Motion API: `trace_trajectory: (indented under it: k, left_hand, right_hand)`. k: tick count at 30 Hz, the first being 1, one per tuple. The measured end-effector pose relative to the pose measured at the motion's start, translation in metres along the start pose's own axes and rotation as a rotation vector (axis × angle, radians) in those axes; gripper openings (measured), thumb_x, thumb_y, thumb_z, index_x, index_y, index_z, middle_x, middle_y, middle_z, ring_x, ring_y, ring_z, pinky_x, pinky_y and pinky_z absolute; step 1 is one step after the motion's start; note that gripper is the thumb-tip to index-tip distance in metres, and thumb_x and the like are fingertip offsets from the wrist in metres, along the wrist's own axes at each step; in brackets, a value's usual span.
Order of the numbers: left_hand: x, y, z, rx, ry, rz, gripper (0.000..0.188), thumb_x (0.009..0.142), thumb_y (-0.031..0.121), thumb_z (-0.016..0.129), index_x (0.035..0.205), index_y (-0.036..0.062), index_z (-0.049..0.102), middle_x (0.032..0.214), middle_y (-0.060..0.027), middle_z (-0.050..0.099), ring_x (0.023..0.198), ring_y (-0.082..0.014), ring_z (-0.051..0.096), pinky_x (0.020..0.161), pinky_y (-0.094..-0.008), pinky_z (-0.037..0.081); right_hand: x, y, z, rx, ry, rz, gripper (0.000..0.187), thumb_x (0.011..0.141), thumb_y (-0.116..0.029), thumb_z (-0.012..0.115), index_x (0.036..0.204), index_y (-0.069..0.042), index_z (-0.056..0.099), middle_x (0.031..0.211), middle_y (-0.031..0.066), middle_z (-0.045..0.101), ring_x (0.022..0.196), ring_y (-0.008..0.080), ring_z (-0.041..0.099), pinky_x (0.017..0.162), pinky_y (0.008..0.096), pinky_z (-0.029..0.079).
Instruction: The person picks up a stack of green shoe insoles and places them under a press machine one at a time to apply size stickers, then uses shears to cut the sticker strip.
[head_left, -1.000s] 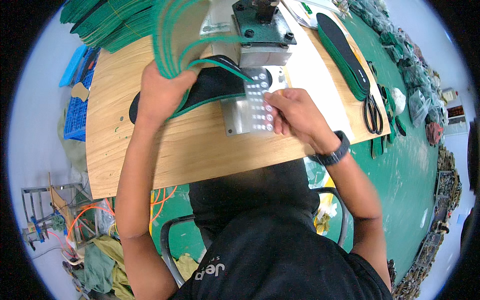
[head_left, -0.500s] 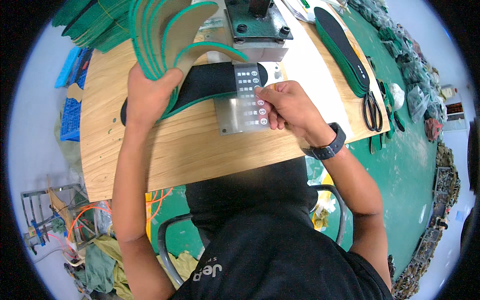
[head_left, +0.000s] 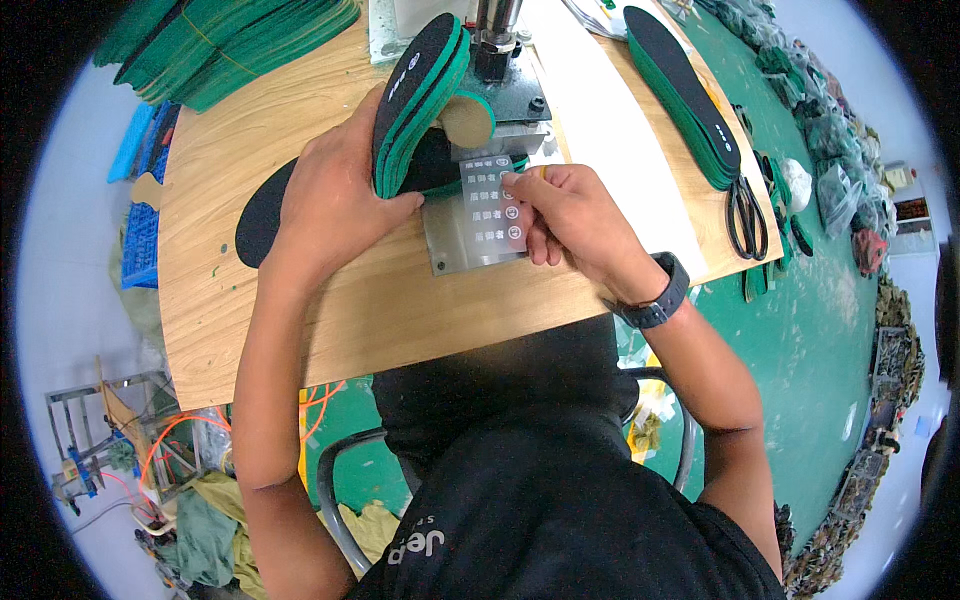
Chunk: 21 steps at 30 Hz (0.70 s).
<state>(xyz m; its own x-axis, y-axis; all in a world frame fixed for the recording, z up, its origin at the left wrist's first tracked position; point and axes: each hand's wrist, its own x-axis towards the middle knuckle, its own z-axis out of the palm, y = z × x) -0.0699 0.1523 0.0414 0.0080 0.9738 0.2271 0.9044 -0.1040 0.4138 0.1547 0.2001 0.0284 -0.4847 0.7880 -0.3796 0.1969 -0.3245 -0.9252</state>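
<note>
My left hand (head_left: 345, 195) is closed around a stack of green-edged insoles (head_left: 415, 105), held tilted with a black printed face showing. One insole's tan underside (head_left: 468, 120) curls out beside the stack. Below that hand a black insole (head_left: 268, 215) lies flat, its other end reaching toward the press head (head_left: 505, 135). Between thumb and fingers, my right hand (head_left: 575, 215) pinches a clear sheet of white printed labels (head_left: 487, 210). The sheet lies over a metal plate (head_left: 440, 245), its far edge at the press block.
A stack of finished-looking insoles (head_left: 680, 100) and black-handled scissors (head_left: 746, 220) lie at the table's right. Bundled green insoles (head_left: 230, 50) are piled at the far left, above a blue crate (head_left: 145, 225). White paper (head_left: 625, 150) covers part of the wooden table (head_left: 400, 325).
The press head has come down. My left hand has turned the stack, so a black face shows instead of tan undersides. The label sheet has slid farther toward the press, with fewer rows visible.
</note>
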Motion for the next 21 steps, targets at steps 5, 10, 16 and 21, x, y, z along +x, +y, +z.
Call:
trace_trajectory:
  k: [5, 10, 16, 21]
  left_hand:
    - [-0.003, -0.009, 0.0, -0.03, 0.038, -0.015, 0.067, 0.065, 0.018, 0.072, 0.127, 0.0045, 0.049, 0.094, -0.0212, 0.063, 0.086, -0.0376, 0.06, 0.08, -0.0417, 0.048]
    - [-0.001, 0.0, -0.014, -0.421, 0.134, -0.239, 0.039, 0.069, 0.014, 0.067, 0.105, 0.0007, 0.062, 0.077, -0.0128, 0.064, 0.068, -0.0214, 0.06, 0.069, -0.0322, 0.049]
    - [-0.007, -0.023, -0.014, -0.631, 0.307, -0.241, 0.023, 0.07, 0.011, 0.065, 0.09, -0.0007, 0.064, 0.073, -0.0032, 0.064, 0.067, -0.0109, 0.056, 0.067, -0.0282, 0.048]
    - [-0.008, -0.022, -0.016, -0.565, 0.347, -0.238, 0.021, 0.07, 0.013, 0.065, 0.085, -0.0004, 0.064, 0.074, -0.0039, 0.064, 0.067, -0.0111, 0.057, 0.067, -0.0278, 0.048]
  right_hand:
    - [-0.006, 0.007, -0.003, 0.04, 0.069, -0.073, 0.027, 0.093, -0.02, 0.054, 0.074, -0.001, 0.056, 0.059, 0.0061, 0.059, 0.041, 0.0099, 0.055, 0.033, 0.0183, 0.039]
    - [-0.013, 0.011, -0.017, 0.202, 0.116, -0.073, 0.027, 0.093, -0.02, 0.055, 0.074, -0.001, 0.056, 0.061, 0.008, 0.061, 0.041, 0.0088, 0.053, 0.035, 0.0171, 0.039]
    - [0.002, -0.001, -0.005, -0.123, 0.011, 0.01, 0.031, 0.093, -0.02, 0.055, 0.067, -0.003, 0.059, 0.057, 0.0075, 0.061, 0.036, 0.0086, 0.049, 0.033, 0.0196, 0.036]
    - [0.005, 0.0, -0.008, -0.172, -0.014, 0.01, 0.029, 0.092, -0.019, 0.054, 0.073, 0.002, 0.06, 0.06, 0.0104, 0.062, 0.04, 0.0114, 0.054, 0.035, 0.0215, 0.039]
